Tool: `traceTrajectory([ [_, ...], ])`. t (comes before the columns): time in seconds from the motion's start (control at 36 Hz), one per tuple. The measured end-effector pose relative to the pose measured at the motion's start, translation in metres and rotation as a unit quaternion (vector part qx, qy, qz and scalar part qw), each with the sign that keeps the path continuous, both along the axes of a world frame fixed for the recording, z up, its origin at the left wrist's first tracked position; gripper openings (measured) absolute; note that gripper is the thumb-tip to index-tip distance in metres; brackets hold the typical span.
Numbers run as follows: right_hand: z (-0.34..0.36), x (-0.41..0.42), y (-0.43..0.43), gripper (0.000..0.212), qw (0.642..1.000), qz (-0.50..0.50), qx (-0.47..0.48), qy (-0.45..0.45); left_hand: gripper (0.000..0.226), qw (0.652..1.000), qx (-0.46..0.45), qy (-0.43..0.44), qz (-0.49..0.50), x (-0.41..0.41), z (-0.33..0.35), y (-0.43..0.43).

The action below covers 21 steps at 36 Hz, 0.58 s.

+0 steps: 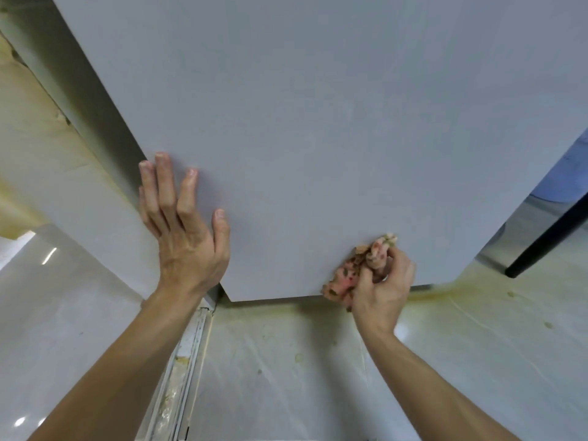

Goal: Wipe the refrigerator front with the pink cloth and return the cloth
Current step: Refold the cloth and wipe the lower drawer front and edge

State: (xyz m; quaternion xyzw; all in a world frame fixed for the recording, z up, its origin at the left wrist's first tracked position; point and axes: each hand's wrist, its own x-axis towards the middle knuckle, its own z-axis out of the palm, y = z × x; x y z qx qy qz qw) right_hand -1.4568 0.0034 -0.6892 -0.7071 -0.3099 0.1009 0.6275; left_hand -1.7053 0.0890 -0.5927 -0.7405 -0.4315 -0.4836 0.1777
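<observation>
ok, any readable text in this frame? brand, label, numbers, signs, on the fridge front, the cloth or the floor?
None: no readable text anywhere in the head view.
Plain pale grey refrigerator front: no badge, label or number on the part in view.
Crumpled pink cloth with dark spots: pattern only, no lettering.
Pale glossy floor: yellowish stains, no markings.

The broad grey refrigerator front point(318, 122) offered open room across its middle and upper part. The left hand point(186, 237), pressed flat, occupied its lower left corner. The right hand point(383, 283), gripping the bunched pink cloth point(345, 276), blocked the bottom edge right of centre. A pale wall point(63, 192) hemmed the left side; a dark slanting post point(547, 240) stood near the right.
</observation>
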Motion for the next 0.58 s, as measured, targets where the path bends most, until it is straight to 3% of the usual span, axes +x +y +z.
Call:
traceTrajectory([
  [0.11, -0.003, -0.037, 0.004, 0.019, 1.000, -0.003, 0.025, 0.002, 0.065, 1.000, 0.001, -0.005, 0.000, 0.003, -0.001, 0.003],
  [0.19, -0.012, -0.074, 0.004, 0.021, 0.997, 0.072, 0.024, -0.029, 0.065, 1.000, 0.012, -0.010, -0.005, 0.006, 0.000, 0.004],
  [0.28, -0.020, -0.105, 0.010, 0.030, 0.987, 0.149, -0.002, -0.058, 0.063, 0.999, 0.027, -0.015, -0.008, 0.009, 0.001, 0.005],
  [0.39, -0.023, -0.103, 0.010, 0.037, 0.981, 0.170, -0.026, -0.084, 0.060, 0.999, 0.032, -0.014, -0.004, 0.008, 0.001, 0.007],
  [0.47, -0.011, -0.084, 0.003, 0.026, 0.990, 0.129, 0.001, -0.061, 0.060, 0.999, 0.028, -0.018, -0.007, 0.008, 0.001, 0.008],
  [0.58, -0.006, -0.030, -0.004, 0.020, 0.999, -0.019, 0.043, 0.003, 0.063, 0.999, 0.025, -0.017, -0.010, 0.006, 0.001, 0.009],
])
